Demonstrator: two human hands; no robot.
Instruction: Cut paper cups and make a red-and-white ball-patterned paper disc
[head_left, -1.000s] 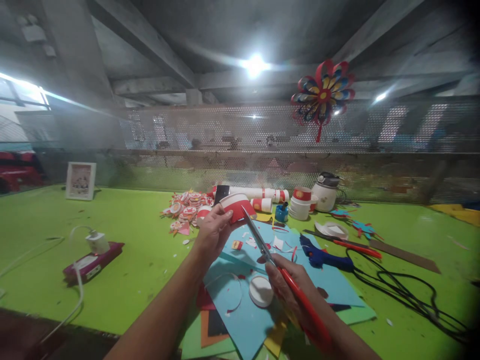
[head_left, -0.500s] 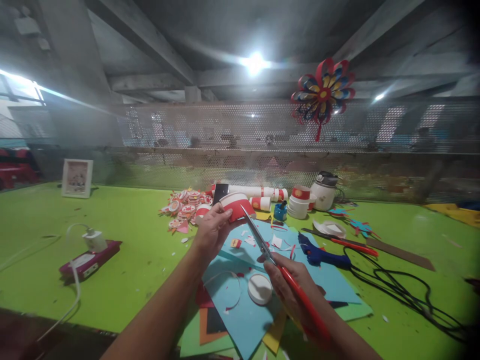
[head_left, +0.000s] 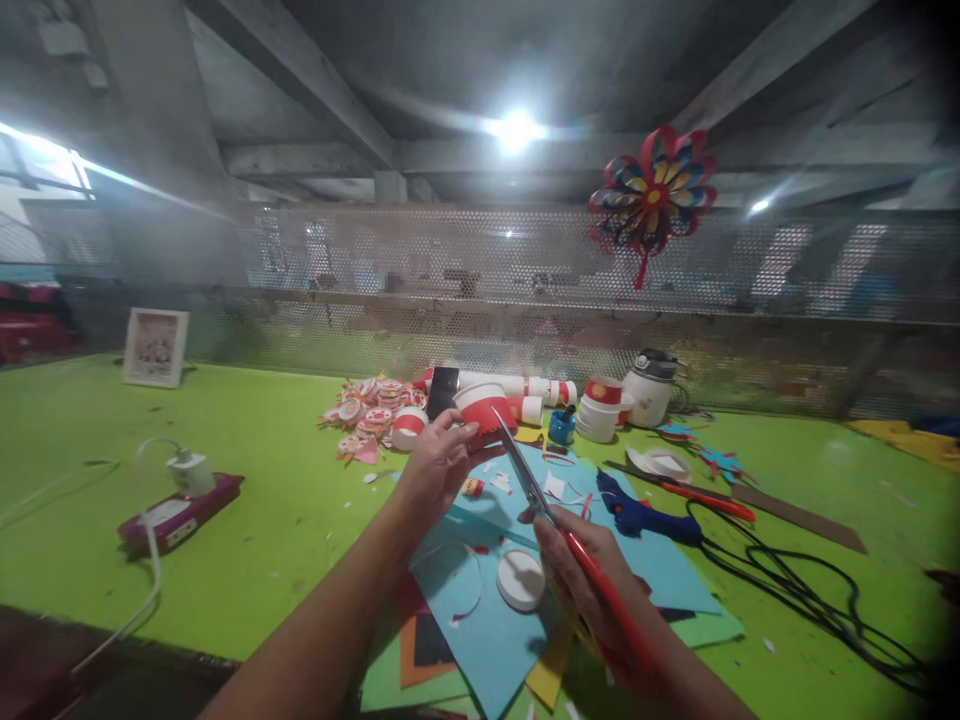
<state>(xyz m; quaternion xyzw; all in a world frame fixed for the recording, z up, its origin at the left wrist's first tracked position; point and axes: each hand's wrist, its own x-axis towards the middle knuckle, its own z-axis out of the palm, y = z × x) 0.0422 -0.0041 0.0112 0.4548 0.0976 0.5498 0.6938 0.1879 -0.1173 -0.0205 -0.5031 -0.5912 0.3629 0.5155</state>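
Observation:
My left hand (head_left: 435, 465) is closed round a red-and-white paper cup (head_left: 482, 406), held above the green table. My right hand (head_left: 589, 580) grips red-handled scissors (head_left: 540, 505); their metal blades point up and left, with the tips at the cup's lower edge. Below my hands lie blue foam sheets (head_left: 495, 620) with paper scraps and a white round lid (head_left: 520, 579).
Behind are a pile of red-and-white paper pieces (head_left: 371, 410), stacked cups (head_left: 600, 405) and a white pot (head_left: 649, 385). A blue glue gun (head_left: 645, 515) with black cable (head_left: 810, 590) lies right. A purple device with a white charger (head_left: 180, 500) lies left. A picture frame (head_left: 156, 347) stands far left.
The view has shifted slightly; the cup has turned a little in my left hand. The scissors stay at the cup's edge.

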